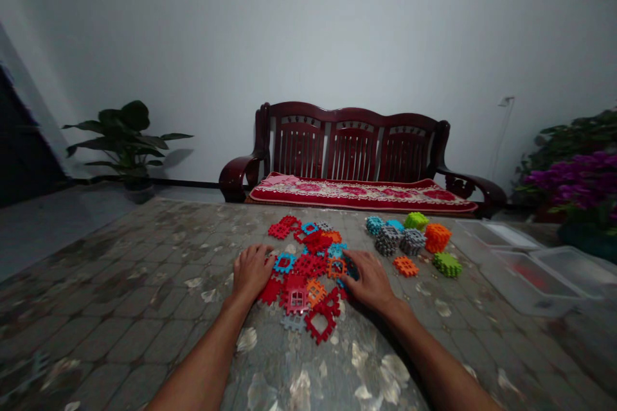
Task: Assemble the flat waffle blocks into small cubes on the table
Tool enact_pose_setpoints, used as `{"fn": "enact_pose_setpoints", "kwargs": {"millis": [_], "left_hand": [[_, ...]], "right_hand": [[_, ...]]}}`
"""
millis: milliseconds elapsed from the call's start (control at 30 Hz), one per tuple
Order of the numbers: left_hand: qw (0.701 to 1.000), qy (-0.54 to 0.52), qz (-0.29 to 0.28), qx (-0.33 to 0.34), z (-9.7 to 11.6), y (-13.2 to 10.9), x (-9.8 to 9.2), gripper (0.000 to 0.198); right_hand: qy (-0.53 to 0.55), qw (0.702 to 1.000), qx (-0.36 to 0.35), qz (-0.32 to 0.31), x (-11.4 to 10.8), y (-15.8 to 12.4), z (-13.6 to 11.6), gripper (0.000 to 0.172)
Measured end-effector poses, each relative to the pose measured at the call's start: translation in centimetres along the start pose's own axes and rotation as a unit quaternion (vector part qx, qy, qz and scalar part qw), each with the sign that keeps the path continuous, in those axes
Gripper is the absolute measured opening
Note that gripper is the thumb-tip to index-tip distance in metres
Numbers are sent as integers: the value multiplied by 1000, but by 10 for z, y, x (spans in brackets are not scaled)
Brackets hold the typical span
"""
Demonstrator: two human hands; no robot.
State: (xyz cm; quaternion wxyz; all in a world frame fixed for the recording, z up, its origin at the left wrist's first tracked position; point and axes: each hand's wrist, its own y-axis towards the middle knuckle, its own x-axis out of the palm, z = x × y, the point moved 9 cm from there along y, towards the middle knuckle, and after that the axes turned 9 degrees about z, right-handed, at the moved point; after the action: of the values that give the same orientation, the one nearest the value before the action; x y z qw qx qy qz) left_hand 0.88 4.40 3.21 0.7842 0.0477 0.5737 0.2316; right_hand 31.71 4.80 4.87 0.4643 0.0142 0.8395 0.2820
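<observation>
A loose heap of interlocking plastic building pieces (308, 264), mostly red with some blue, orange and grey ones, lies on the table in front of me. My left hand (253, 273) rests palm down at the heap's left edge, fingers stretched out, near a blue square frame (284, 262) and a flat red piece (270, 290). At the right edge is my right hand (369, 277), thumb and fingers apart around a dark blue piece, partly hidden. An orange frame (336, 267) lies beside its fingertips. Closest to me are a pink window piece (295, 295) and a red open frame (320, 326).
Sorted stacks stand to the right: grey (387, 241), blue (375, 225), orange (438, 237) and green (447, 264). Farther right are clear plastic boxes (535, 298) and purple flowers (573, 180). A wooden bench (351, 148) stands behind the patterned table (159, 308).
</observation>
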Motion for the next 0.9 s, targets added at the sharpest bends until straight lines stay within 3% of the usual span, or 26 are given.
{"fn": "enact_pose_setpoints", "kwargs": {"millis": [400,600,900], "left_hand": [[1000,-3,-6,2,-1,2,2,37],[1000,5,-13,-1,-2,2,3,37],[1000,10,-14,-1,0,2,2,37]], "right_hand": [[13,999,-29,29,3,2,2,53],[2,997,-6,74,-4,4,-2,43],[-112,994,18,7,-3,6,-28,35]]}}
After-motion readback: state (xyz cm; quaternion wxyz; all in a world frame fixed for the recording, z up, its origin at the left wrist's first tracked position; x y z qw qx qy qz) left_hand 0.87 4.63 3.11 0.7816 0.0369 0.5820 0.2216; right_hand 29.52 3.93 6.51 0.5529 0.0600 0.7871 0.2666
